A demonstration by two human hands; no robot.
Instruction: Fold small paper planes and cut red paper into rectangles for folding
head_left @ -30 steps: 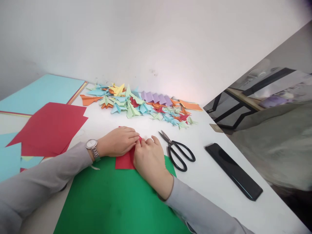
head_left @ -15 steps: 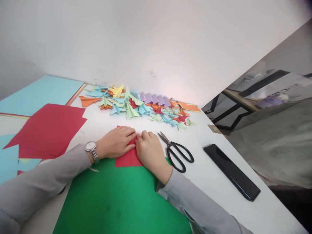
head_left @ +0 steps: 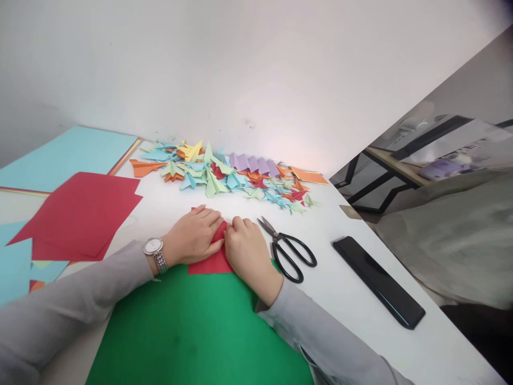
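A small sheet of red paper [head_left: 210, 264] lies over the far end of a large green sheet [head_left: 200, 326]. Across the red paper's left part rests my left hand [head_left: 195, 234], palm down, fingers laid out on it; a watch [head_left: 153, 246] is on that wrist. My right hand [head_left: 247, 245] is closed at the red paper's right edge, with fingers curled against the paper. The hands nearly meet at the fingertips, and they cover much of the red paper. Just right of my right hand lie black-handled scissors [head_left: 289, 248], blades slightly apart.
Many small folded paper planes [head_left: 216, 184] in several colours lie along the wall, beside a purple pleated strip [head_left: 254, 164]. At left are red sheets [head_left: 84, 216] and light-blue sheets [head_left: 72, 155]. A long black object [head_left: 379, 280] lies near the table's right edge.
Both hands stay at the red paper with only slight finger movement. The whole view has shifted a little.
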